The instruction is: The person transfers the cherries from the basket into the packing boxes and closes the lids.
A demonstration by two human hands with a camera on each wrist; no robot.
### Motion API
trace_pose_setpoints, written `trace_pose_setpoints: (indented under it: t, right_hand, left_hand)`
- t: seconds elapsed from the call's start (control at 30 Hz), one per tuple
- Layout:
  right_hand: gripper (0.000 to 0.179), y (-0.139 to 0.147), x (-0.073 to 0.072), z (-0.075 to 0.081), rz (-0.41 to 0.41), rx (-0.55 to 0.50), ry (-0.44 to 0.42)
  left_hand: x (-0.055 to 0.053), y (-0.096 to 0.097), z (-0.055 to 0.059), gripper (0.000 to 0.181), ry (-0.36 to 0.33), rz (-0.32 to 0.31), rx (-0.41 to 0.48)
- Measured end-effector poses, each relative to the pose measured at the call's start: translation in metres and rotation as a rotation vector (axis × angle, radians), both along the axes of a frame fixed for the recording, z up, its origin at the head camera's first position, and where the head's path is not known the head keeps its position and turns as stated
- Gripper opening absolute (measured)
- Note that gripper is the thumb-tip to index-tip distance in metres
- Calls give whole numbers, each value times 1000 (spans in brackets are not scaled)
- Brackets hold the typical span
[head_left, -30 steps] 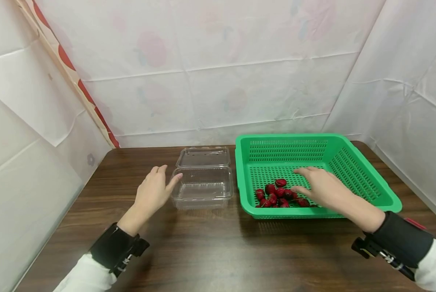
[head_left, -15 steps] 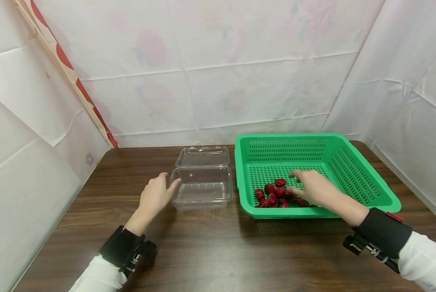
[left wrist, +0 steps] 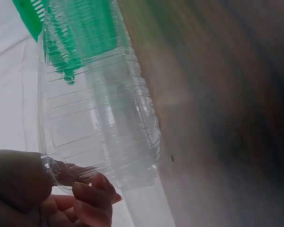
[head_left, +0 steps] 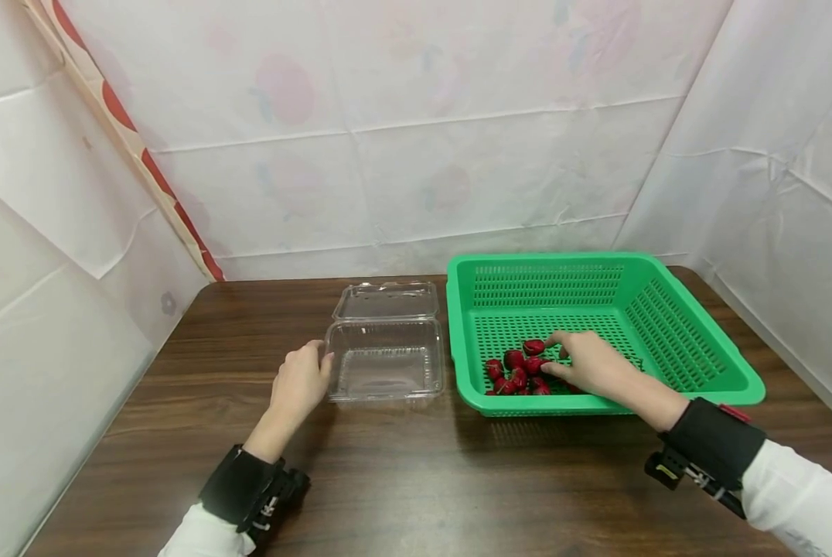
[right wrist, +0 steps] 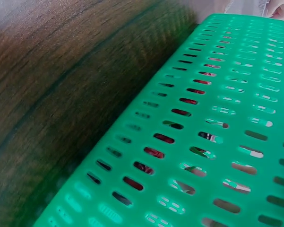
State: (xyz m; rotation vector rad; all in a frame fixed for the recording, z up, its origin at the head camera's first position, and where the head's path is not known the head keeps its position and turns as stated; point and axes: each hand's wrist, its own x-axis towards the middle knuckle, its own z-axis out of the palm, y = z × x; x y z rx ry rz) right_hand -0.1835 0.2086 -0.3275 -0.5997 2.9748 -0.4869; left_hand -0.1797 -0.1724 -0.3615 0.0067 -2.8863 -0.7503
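Observation:
My left hand (head_left: 300, 379) pinches the left edge of a clear plastic clamshell container (head_left: 386, 373); in the left wrist view, its thumb and curled fingers lie on either side of the wall of this container (left wrist: 80, 113). The clamshell stands with its lid (head_left: 387, 300) folded back behind it. My right hand (head_left: 593, 365) reaches inside a green perforated basket (head_left: 548, 261). Its thumb and index finger stand apart, fingertips right at a cluster of small dark red fruits (head_left: 516, 371). In the right wrist view the basket wall (right wrist: 217, 123) hides that hand, and red shows through the slots.
A dark wooden table (head_left: 402, 480) carries both containers, the basket standing right of the clamshell. White patterned sheeting (head_left: 416, 155) hangs behind and along both sides. Each wrist wears a black band; the left band (head_left: 238, 483) hangs over the table.
My left hand moves right and slightly down, closing onto the clamshell's edge, which shifts slightly. My right hand moves left and down to the red fruits, its fingers drawing closer together.

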Motion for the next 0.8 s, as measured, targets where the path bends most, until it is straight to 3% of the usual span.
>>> trace_pose_setpoints:
  t: [0.33, 0.8]
  right_hand:
    - [36, -1, -3, -2, 23, -7, -48]
    - [31, 0, -6, -6, 61, 20, -83]
  left_hand:
    - [11, 5, 2, 35, -11, 10, -17]
    - [26, 14, 5, 33, -16, -33, -27]
